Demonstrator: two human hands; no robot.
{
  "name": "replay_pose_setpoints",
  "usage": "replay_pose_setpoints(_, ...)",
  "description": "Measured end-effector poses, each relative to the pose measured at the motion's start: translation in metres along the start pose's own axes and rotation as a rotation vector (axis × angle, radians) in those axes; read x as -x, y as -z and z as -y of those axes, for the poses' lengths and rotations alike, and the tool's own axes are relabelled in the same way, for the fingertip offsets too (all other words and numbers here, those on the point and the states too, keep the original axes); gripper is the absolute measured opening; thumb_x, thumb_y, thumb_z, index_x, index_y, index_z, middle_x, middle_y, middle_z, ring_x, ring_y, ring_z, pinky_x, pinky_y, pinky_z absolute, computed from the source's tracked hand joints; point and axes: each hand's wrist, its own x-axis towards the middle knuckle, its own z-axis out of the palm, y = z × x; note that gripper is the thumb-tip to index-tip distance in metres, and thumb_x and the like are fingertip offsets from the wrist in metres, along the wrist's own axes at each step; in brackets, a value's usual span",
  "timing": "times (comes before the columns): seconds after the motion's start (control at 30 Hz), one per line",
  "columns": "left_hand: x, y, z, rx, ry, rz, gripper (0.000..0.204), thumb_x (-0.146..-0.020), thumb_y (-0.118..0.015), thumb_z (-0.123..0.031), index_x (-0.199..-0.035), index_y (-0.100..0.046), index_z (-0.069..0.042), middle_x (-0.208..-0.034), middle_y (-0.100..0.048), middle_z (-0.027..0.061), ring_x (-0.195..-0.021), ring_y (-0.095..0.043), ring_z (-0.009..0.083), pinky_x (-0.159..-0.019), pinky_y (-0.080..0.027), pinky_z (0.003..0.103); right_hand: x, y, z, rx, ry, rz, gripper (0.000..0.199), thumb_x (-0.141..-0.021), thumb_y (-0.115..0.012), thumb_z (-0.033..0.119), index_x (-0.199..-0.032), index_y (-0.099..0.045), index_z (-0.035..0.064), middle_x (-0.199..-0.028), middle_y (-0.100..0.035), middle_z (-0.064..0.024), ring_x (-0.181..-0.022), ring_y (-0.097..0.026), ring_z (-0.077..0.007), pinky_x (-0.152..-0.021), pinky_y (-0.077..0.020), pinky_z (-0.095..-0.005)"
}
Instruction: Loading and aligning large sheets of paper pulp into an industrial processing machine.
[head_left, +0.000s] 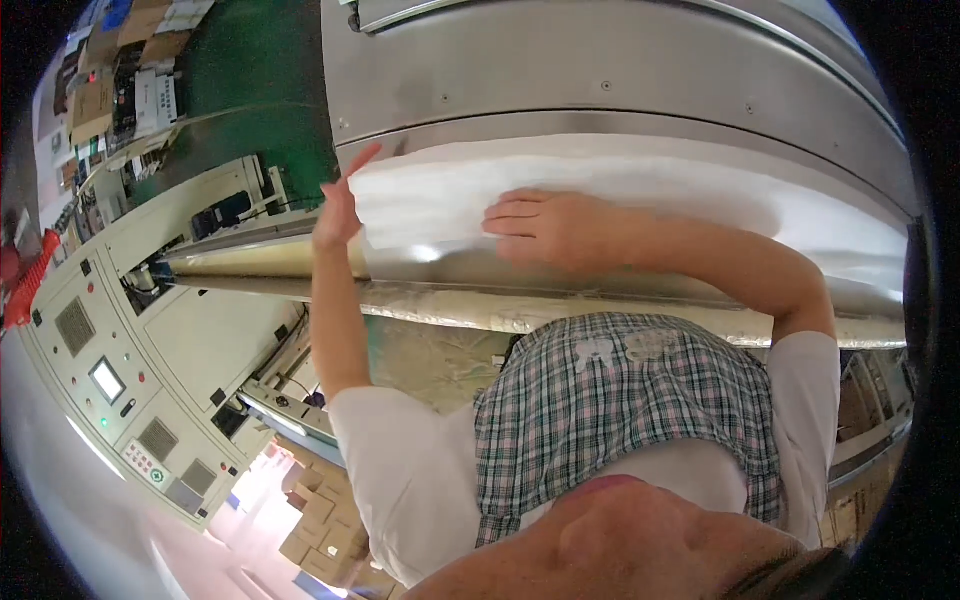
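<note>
Partly seen: right hand (545,228) flat on white sheet (640,195), far end cut off.

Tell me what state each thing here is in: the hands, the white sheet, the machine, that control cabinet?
Left hand: open, fingers spread, at the sheet's left edge.
Right hand: open, palm flat on the sheet.
White sheet: spread flat on the machine, running under its cover.
Metal machine cover: closed over the sheet's far edge.
Control cabinet: small screen lit, doors shut.
Cardboard boxes: piled on the floor.
</note>
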Motion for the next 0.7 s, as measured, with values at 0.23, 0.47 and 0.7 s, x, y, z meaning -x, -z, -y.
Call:
replay_pose_setpoints(0.23, 0.03, -0.051, 0.027, -0.458, -0.007, -0.497, 0.059, -0.081, -0.058, -0.017, -0.13, -0.031, -0.001, -0.112, -0.048, 0.009, -0.102, -0.046, 0.0174, -0.09, -0.035, 0.029, 0.021, 0.007, 0.03, 0.043, -0.092, -0.003, 0.024, -0.079, -0.046, 0.014, -0.101, -0.052, 0.0055, -0.115, -0.049, -0.0153, -0.111, -0.043, -0.0298, -0.097, -0.0332, -0.0379)
replay_pose_setpoints(0.47, 0.164, 0.034, 0.043, -0.41, 0.171, -0.71, 0.057, -0.083, -0.056, -0.018, -0.13, -0.029, -0.001, -0.118, -0.045, 0.0113, -0.106, -0.045, 0.0208, -0.09, -0.037, 0.033, 0.122, 0.058, 0.099, 0.185, -0.215, 0.048, 0.026, -0.077, -0.048, 0.014, -0.102, -0.052, 0.0061, -0.111, -0.051, -0.0134, -0.109, -0.045, -0.0281, -0.093, -0.0352, -0.0391)
replay_pose_setpoints(0.7, 0.184, 0.078, 0.015, -1.325, 0.304, -1.244, 0.059, -0.081, -0.056, -0.033, -0.13, -0.033, -0.008, -0.113, -0.051, 0.0183, -0.098, -0.051, 0.0255, -0.079, -0.042, 0.04, 0.298, 0.144, 0.09, 0.568, -0.573, -0.045, 0.034, -0.069, -0.053, 0.009, -0.103, -0.053, 0.0049, -0.11, -0.05, -0.013, -0.106, -0.046, -0.0289, -0.089, -0.0394, -0.0384)
